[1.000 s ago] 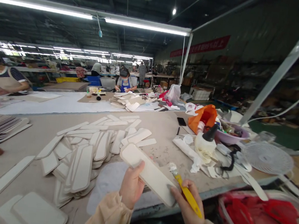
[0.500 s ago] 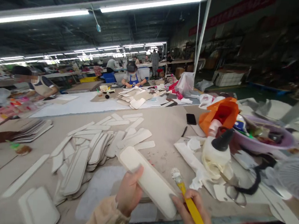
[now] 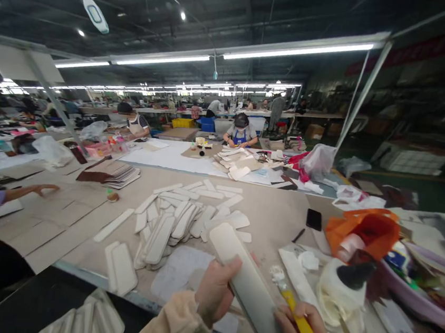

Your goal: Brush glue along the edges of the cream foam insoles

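Observation:
A long cream panel with rounded corners [image 3: 247,285] is tilted in front of me over the table's near edge. My left hand [image 3: 217,288] is closed on its left side, thumb on top. My right hand [image 3: 306,329] grips a yellow-handled brush [image 3: 302,318], whose whitish bristles point away from me, and its fingertips touch the panel's near right end. Beyond the panel lies a loose heap of similar cream pieces [image 3: 186,210]. A pale translucent sheet [image 3: 179,270] lies flat to the left of my left hand.
On the right stand a cream bottle with a black cap [image 3: 342,290], an orange bag [image 3: 363,229] and a purple basin [image 3: 419,293]. A black phone [image 3: 314,219] lies farther back. A co-worker's arm [image 3: 4,199] reaches in from the left. More pieces [image 3: 87,319] are stacked at lower left.
The view has swung left, so the table and its things sit farther right, and a co-worker's arm and a lower stack show at left. Both hands keep hold of the panel and brush.

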The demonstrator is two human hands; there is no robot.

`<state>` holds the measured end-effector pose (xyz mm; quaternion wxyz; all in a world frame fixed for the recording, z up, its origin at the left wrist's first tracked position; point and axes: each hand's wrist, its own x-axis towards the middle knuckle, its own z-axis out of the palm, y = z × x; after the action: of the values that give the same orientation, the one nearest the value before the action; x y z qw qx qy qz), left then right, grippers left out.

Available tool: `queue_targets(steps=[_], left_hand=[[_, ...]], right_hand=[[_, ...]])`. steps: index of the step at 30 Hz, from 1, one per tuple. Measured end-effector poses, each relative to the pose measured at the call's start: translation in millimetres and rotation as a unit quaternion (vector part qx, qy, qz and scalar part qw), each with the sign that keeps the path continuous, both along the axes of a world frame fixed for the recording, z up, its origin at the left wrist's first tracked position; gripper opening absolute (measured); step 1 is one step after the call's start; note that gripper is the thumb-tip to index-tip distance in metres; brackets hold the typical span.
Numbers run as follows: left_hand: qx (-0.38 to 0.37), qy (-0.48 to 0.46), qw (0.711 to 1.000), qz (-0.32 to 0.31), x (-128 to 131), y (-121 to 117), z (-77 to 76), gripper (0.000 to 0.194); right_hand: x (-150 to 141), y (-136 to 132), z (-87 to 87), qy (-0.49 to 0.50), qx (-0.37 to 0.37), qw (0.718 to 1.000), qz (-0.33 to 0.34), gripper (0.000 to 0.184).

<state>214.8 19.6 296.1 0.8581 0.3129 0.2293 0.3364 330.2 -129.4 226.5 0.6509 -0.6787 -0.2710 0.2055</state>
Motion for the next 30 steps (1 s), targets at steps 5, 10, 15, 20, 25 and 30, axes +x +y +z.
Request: queue_targets(steps=[5,10,15,20,25,30], left_hand=[[0.021,-0.009,1.0,0.008,-7,-8,7.0,0.04],[0.034,-0.026,0.999,-0.021,-14,-12,-2.6,0.043],[0.025,-0.019,0.999,-0.017,-16,-14,-12.9,0.045],[0.002,-0.003,1.0,-0.018,-13,-20,-15.5,0.044],[0.0,-0.001,1.0,-0.003,-15,-26,-18.2,0.04],[-0.028,0.065,0.997,-0.025,-26,-30,-39.4,0.044]], right_hand=[[-11,4,17.2,0.003,0.005,1.0,-0.021,0.04],[-22,4,31.4,-0.012,-0.003,1.0,-0.026,0.04],[-15,-3,26.2,-0.028,-0.018,0.999,0.005,0.041],[-9,-11,14.8,-0.021,-0.046,0.999,0.017,0.04],[-12,-13,15.5,-0.037,-0.074,0.997,0.007,0.039],[-5,-11,-1.1,-0.116,-0.123,0.986,0.01,0.038]])
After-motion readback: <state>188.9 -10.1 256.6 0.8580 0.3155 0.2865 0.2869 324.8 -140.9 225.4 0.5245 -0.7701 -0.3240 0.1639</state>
